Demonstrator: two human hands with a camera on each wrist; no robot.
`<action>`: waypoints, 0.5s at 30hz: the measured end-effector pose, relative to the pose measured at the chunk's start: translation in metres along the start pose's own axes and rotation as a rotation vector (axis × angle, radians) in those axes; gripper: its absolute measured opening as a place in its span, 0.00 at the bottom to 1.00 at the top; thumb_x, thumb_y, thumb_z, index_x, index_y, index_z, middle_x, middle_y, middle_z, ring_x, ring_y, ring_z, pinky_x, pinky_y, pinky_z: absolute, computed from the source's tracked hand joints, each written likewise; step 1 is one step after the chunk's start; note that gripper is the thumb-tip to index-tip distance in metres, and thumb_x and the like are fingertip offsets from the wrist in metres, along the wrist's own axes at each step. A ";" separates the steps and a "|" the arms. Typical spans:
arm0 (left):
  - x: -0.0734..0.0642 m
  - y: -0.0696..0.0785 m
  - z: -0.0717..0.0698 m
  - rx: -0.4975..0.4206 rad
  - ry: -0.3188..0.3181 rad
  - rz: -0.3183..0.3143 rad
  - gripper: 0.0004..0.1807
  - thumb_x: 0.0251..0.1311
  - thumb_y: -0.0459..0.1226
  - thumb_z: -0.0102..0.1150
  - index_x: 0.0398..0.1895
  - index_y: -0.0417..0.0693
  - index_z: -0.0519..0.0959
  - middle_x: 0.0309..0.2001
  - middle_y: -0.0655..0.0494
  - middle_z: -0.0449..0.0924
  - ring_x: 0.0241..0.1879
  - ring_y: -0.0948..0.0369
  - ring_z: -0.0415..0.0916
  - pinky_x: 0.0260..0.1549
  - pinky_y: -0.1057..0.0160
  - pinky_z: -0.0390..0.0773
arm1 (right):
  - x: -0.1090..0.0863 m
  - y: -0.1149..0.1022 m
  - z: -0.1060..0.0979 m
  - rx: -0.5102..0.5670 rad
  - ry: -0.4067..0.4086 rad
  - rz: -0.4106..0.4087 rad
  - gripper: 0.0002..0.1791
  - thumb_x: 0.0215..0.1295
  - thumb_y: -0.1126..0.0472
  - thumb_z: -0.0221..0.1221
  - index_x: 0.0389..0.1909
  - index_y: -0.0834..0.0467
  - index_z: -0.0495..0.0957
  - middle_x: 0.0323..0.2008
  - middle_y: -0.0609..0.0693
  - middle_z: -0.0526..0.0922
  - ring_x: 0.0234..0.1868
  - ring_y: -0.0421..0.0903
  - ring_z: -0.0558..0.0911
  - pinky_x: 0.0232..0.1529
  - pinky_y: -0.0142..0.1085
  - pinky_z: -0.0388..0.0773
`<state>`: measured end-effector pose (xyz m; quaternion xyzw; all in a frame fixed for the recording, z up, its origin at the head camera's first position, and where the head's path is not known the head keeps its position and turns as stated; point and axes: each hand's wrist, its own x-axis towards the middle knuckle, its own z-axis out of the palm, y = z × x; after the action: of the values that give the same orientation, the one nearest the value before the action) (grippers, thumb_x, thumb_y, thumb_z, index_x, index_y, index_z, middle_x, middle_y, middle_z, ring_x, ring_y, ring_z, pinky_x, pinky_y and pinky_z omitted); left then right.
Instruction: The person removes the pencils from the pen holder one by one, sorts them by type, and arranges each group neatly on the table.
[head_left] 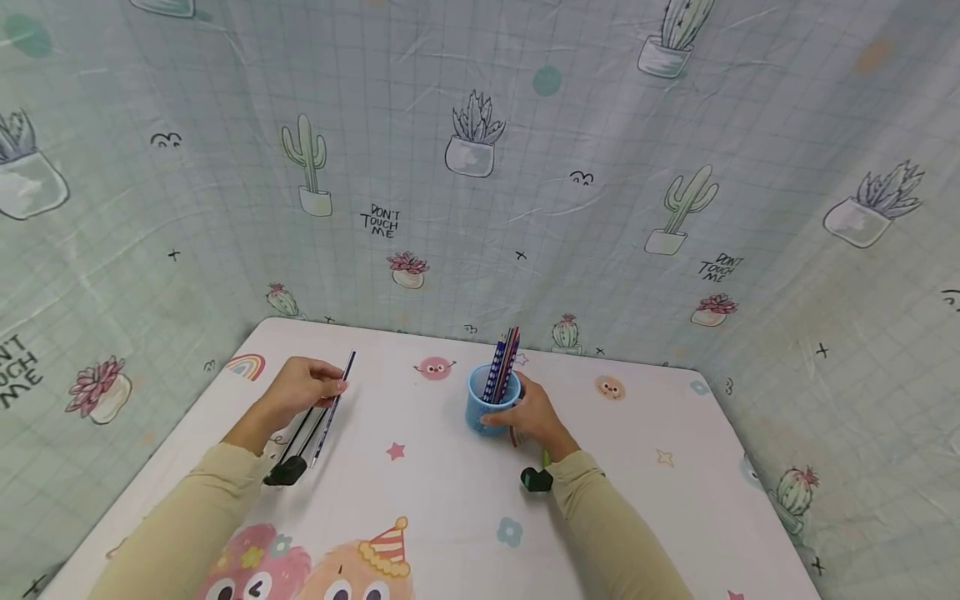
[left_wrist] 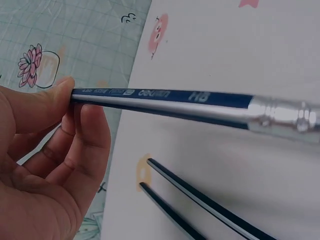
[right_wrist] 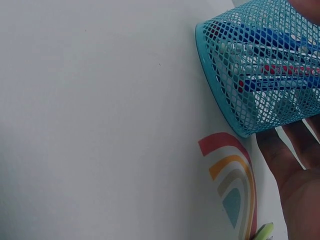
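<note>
The blue pencil (left_wrist: 165, 100) was pinched at its tip end between thumb and fingers of the left hand (head_left: 300, 390), lifted just off the table (head_left: 450, 500) — two more pencils (left_wrist: 200, 207) lay beneath it. Several already stood in the blue mesh cup (head_left: 491, 404), which the right hand (head_left: 534, 417) gripped with curled fingers, so the gathering looked well along but unfinished.

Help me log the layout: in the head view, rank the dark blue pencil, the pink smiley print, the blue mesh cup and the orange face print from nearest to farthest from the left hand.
1. Dark blue pencil: pinched in the left hand.
2. Pink smiley print: on the table, to its right.
3. Blue mesh cup: farther right, held by the right hand.
4. Orange face print: farthest right.
</note>
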<state>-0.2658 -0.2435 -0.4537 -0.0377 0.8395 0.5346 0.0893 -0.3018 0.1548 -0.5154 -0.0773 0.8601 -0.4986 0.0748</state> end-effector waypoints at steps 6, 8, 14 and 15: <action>0.001 -0.013 0.002 0.021 0.018 -0.030 0.22 0.61 0.34 0.65 0.54 0.27 0.77 0.45 0.43 0.85 0.33 0.66 0.81 0.38 0.61 0.87 | 0.001 0.001 0.000 0.014 0.003 -0.006 0.53 0.34 0.51 0.82 0.66 0.50 0.70 0.62 0.50 0.79 0.66 0.54 0.76 0.70 0.55 0.67; 0.001 -0.018 0.002 0.034 0.029 -0.037 0.21 0.60 0.34 0.66 0.52 0.28 0.78 0.46 0.41 0.85 0.33 0.66 0.81 0.37 0.62 0.87 | 0.001 0.001 0.001 0.019 0.005 -0.011 0.52 0.34 0.51 0.82 0.66 0.50 0.70 0.62 0.50 0.80 0.66 0.54 0.76 0.70 0.55 0.67; 0.000 -0.028 0.004 0.126 0.068 -0.064 0.17 0.57 0.33 0.68 0.47 0.30 0.81 0.40 0.44 0.86 0.31 0.66 0.81 0.33 0.64 0.87 | 0.001 0.001 0.001 0.011 0.003 -0.002 0.52 0.35 0.51 0.82 0.66 0.50 0.69 0.62 0.50 0.79 0.66 0.54 0.75 0.70 0.56 0.67; 0.001 -0.030 0.004 0.144 0.075 -0.067 0.16 0.57 0.33 0.68 0.46 0.31 0.81 0.39 0.45 0.86 0.30 0.66 0.80 0.32 0.64 0.86 | 0.001 0.001 0.001 0.010 0.002 0.001 0.52 0.35 0.51 0.82 0.66 0.50 0.69 0.62 0.50 0.79 0.66 0.54 0.75 0.70 0.56 0.68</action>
<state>-0.2612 -0.2525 -0.4822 -0.0793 0.8769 0.4676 0.0779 -0.3026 0.1548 -0.5168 -0.0762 0.8577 -0.5030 0.0745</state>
